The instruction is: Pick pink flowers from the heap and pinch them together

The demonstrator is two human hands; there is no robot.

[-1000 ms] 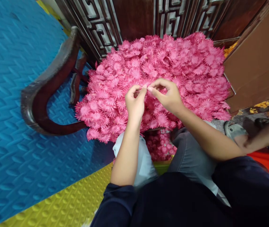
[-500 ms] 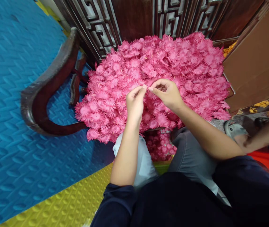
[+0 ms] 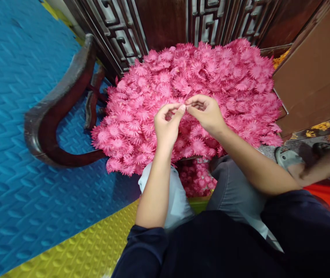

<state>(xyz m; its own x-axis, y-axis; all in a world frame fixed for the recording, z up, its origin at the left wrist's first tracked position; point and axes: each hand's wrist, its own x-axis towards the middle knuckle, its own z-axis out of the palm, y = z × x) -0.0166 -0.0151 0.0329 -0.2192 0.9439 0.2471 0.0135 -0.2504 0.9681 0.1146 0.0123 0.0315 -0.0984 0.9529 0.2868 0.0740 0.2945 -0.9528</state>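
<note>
A wide heap of pink artificial flower heads (image 3: 142, 112) with thin pointed petals spreads before me. Over its middle my left hand (image 3: 167, 122) is closed, thumb and fingertips pinched together. My right hand (image 3: 207, 114) faces it in a similar pinch, and the fingertips of both hands meet. Whatever lies between them is too small and too hidden to make out against the pink behind. More pink flowers (image 3: 196, 177) show lower down, between my knees.
A dark curved wooden armrest (image 3: 46, 116) stands left of the heap, over blue matting (image 3: 5, 154) with a yellow strip (image 3: 75, 239). Carved wooden panels (image 3: 162, 23) rise behind. At right are a brown board (image 3: 315, 73) and another person's sandalled foot (image 3: 294, 166).
My left fingertips have shifted slightly right and closer to the right hand's, so the two now touch. The flower heap looks the same.
</note>
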